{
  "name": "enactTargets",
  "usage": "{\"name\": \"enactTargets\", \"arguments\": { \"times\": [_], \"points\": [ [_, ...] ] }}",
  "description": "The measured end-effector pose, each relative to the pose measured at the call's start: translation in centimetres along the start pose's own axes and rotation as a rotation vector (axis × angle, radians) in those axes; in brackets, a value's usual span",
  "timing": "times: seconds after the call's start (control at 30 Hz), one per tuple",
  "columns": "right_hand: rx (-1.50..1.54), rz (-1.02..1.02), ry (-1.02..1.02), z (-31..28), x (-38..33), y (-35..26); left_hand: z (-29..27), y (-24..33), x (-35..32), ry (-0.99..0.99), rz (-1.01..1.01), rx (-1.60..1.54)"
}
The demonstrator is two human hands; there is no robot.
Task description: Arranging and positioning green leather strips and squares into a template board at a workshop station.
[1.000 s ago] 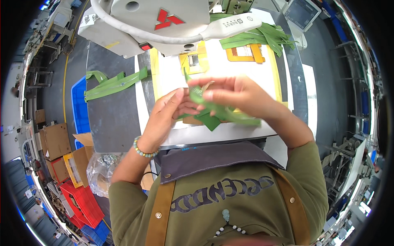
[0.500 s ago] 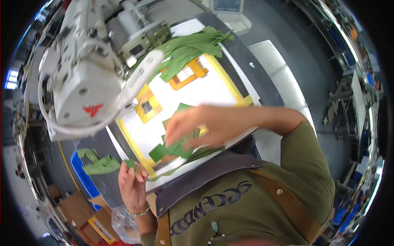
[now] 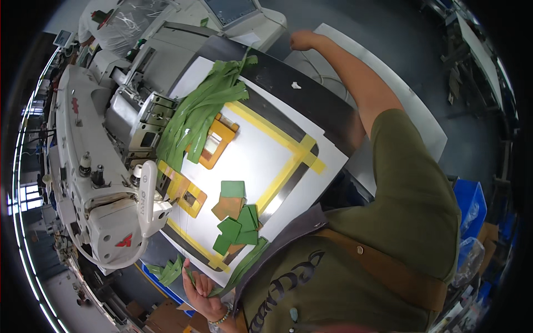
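Two bare hands: left hand (image 3: 201,293) on limp green strips (image 3: 173,271), right hand (image 3: 302,40) fisted

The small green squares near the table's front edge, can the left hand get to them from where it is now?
Probably yes. The left hand is low at the table's near edge, holding a green strip, and the green squares lie close above it with nothing in between.
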State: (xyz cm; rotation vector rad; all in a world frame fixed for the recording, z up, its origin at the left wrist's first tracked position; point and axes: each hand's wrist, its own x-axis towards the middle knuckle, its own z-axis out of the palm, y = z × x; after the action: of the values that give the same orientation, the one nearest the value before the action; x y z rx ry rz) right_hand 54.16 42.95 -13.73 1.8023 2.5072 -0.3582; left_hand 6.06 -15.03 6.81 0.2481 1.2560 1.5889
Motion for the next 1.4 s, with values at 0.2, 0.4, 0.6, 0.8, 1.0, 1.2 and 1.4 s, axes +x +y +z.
{"name": "enactTargets", "arguments": {
  "times": [0.2,0.4,0.6,0.8,1.0,1.2,1.4],
  "points": [
    [-0.107,0.023,-0.403,7.7,-5.2,3.8,1.5,1.4,1.5,-0.014,0.011,0.101],
    [0.17,0.197,0.267,7.5,-13.7,1.3,1.8,1.6,0.7,0.009,0.047,0.172],
    [0.469,0.388,-0.088,10.0,-29.8,0.8,2.8,1.0,1.4,0.038,0.064,0.193],
    [0.34,-0.021,0.054,16.0,-34.9,-0.7,2.3,0.3,-0.1,0.012,0.047,0.136],
    [0.269,0.113,0.263,14.1,-32.6,9.5,1.4,-0.9,-0.2,-0.007,-0.005,0.099],
    [0.362,0.025,0.71,-5.4,-27.1,2.7,0.5,-1.8,-0.6,-0.02,-0.001,0.197],
    [0.515,-0.244,0.646,-17.0,-29.6,-15.4,0.4,-2.8,-0.5,0.025,0.079,0.392]
  ]
}}
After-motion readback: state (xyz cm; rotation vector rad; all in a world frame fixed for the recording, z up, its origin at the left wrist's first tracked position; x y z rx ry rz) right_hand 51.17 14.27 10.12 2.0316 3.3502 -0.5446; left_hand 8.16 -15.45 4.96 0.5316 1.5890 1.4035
